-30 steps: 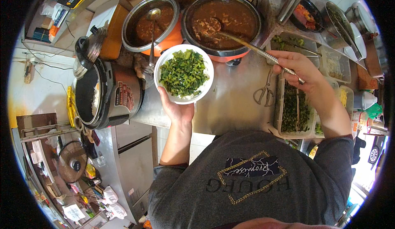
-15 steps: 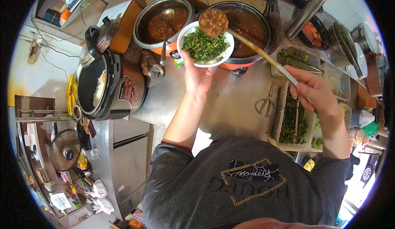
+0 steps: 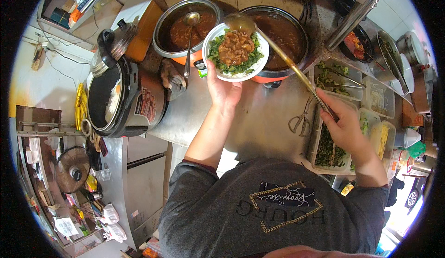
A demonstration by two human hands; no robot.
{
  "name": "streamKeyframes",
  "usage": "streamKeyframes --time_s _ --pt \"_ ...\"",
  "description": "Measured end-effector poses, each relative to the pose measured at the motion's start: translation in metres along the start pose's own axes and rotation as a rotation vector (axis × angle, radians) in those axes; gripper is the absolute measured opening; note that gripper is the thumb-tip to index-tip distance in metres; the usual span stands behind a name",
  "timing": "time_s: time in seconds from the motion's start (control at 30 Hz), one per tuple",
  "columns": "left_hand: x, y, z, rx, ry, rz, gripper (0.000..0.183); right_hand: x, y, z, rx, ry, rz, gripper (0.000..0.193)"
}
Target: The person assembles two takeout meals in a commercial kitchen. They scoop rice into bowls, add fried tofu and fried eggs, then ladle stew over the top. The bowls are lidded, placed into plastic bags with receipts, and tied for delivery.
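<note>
Right hand [image 3: 342,123] nearest me, out to my right above the trays: fingers wrapped round the ridged grip at the tail of the ladle [image 3: 289,62], forearm angled in from the lower right, shaft slanting away up to the left. Ladle looks like stiff metal, long enough that any load sits far from the wrist; grip likely slick if sauce reaches it, so I judge the ridges the right place to hold. A little farther, left hand [image 3: 224,91]: palm up under the white bowl [image 3: 265,59], thumb along its near-left side, fingers mostly hidden beneath; forearm runs nearly straight up from my sleeve. Bowl is held clear of the counter [image 3: 259,119], in front of the cookers. Looks thin and light in itself, weight mostly in the filling; walls may flex if pinched, so best carried from below, thumb only steadying. Inside: rice [image 3: 252,70] showing at the edge, chopped greens [image 3: 216,50], brown meat stew [image 3: 235,49] heaped on top, soft, probably hot and runny. Ladle head sits over the bowl's far edge; contact I can't tell. Farthest: right cooker [image 3: 306,37] behind the ladle, left cooker [image 3: 168,50] with a spoon [image 3: 189,44] resting in it.
</note>
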State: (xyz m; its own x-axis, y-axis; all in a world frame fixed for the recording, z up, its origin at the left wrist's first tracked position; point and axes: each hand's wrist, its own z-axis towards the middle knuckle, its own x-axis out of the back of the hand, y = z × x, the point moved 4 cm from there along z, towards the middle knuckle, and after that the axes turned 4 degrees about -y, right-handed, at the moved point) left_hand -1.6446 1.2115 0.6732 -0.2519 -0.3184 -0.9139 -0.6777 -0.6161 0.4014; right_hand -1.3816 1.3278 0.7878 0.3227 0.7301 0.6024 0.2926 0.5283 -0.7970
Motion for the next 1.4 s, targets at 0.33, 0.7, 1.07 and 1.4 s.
streamKeyframes --time_s 0.33,0.7,1.07,1.4 --pt "0.016 0.001 -0.002 0.010 -0.007 0.035 0.066 -0.005 0.047 0.043 -0.313 0.030 0.364 0.052" --pt "0.028 -0.010 -0.129 0.119 0.047 0.189 0.081 0.107 0.059 0.005 0.121 0.471 -0.401 0.031" --pt "0.143 -0.097 -0.231 0.404 0.435 0.243 0.066 0.370 0.286 -0.081 -0.583 0.620 -0.615 0.033" --pt "0.149 -0.115 -0.224 0.345 0.341 0.365 0.073 0.408 0.267 -0.113 -0.307 0.972 -0.797 0.043"
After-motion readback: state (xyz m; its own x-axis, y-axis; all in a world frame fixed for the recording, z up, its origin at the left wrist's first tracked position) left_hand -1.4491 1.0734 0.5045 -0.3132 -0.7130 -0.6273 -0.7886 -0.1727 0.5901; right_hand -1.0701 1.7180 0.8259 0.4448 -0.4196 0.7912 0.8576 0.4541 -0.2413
